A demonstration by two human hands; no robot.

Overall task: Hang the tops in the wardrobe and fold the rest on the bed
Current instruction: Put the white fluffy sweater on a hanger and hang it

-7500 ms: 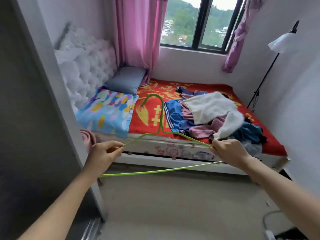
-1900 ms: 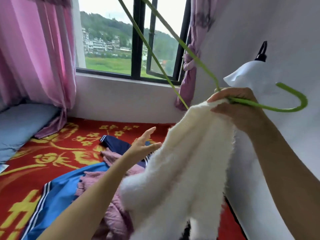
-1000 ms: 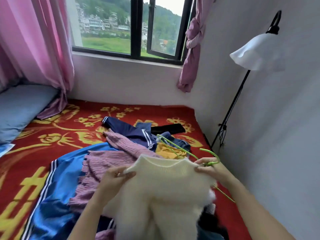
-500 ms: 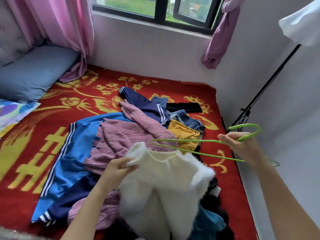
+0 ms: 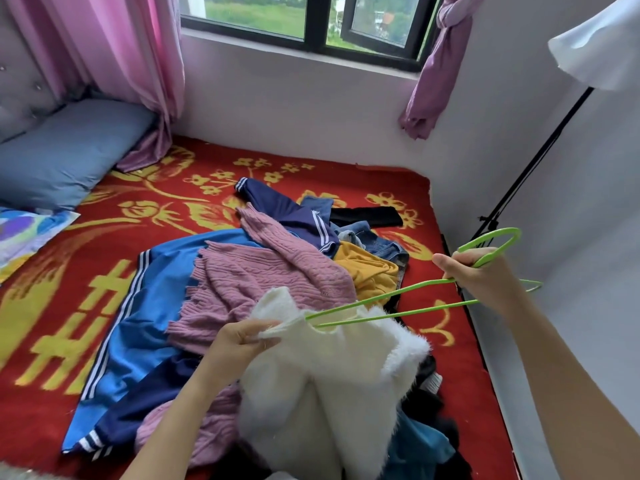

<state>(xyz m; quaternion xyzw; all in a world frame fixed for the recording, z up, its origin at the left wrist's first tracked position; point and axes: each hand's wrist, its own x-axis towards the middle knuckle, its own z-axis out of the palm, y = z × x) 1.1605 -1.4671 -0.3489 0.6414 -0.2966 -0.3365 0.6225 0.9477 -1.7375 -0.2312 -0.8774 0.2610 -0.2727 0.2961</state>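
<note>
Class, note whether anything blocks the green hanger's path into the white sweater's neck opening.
Nothing visible does. The left hand pinches the collar of the white sweater; the green hanger, gripped by the right hand, has its tip at that collar.

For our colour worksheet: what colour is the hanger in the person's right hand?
The hanger is bright green; head view.

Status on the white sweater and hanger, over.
Left hand pinches white fluffy sweater collar. Right hand grips green hanger, tip at collar. Nothing blocking.
</note>
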